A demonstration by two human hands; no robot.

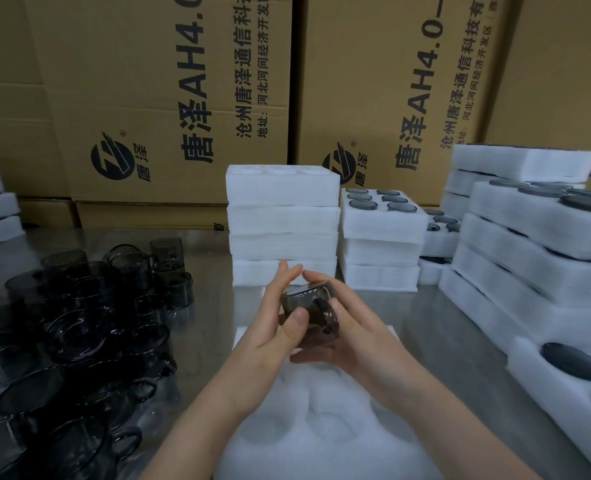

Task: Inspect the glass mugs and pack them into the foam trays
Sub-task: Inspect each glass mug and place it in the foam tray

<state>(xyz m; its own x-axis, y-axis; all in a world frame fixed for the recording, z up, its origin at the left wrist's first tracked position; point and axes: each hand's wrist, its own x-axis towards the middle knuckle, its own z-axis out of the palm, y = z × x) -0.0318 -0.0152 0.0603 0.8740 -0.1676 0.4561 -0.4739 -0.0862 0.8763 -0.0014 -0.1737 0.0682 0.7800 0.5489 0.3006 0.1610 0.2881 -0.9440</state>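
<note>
Mug [308, 306] | clasped between left grip [276, 318] and right grip [356, 337] (smoky glass) | over foam tray [325, 441]

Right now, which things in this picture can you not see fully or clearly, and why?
Head view:
- Held mug: blurred, partly covered by the left hand and right hand; flaws unreadable.
- Foam tray below: blurred, forearms cover it; pocket count unclear.
- Loose mugs, left: dark, overlapping, cut by the edge; uncountable.
- Stacked trays: lower layers hidden by upper ones.
</note>
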